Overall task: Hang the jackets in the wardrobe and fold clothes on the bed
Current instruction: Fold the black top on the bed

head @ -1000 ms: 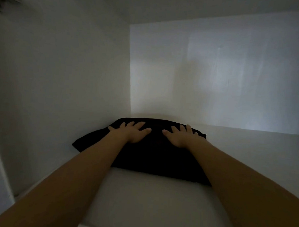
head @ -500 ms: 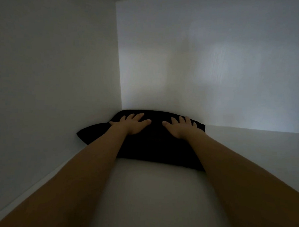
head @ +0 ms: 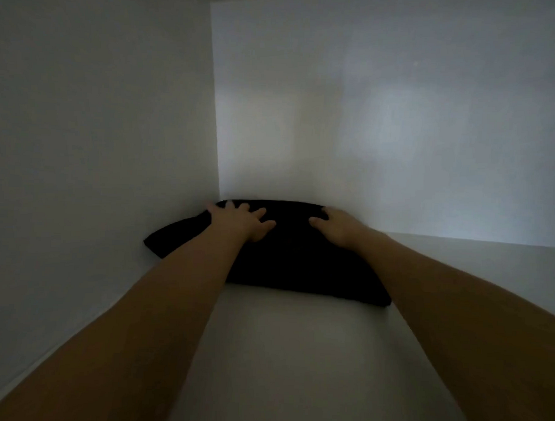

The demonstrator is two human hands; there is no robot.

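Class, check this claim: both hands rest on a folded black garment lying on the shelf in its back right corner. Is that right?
Not quite. In the head view the garment lies in the back left corner, against the left wall. Both the left hand and right hand do rest on it, on the shelf.

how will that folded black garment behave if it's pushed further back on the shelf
The folded black garment is probably soft and floppy: its edges sag and curve. It will likely slide on the smooth white shelf and bunch against the back wall. Left hand and right hand press on it.
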